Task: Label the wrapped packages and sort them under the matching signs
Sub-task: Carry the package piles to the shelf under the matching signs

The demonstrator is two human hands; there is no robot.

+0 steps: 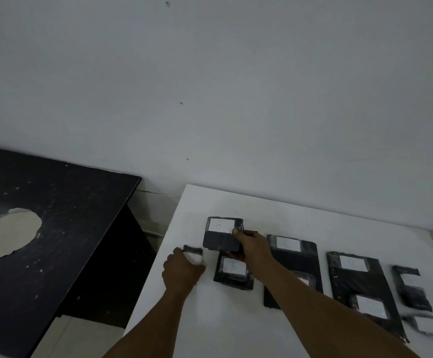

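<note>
Right hand (pixel 251 245) grips package marked A (pixel 222 235), lifted for leftmost spot. Left hand (pixel 182 270) pinches small sign (pixel 192 250) on table (pixel 210 319), steadying it.

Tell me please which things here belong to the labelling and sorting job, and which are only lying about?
Job: package marked A in the right hand; package marked B; dark piece with white label at the left hand; other labelled packages.
Lying about: black table.
</note>
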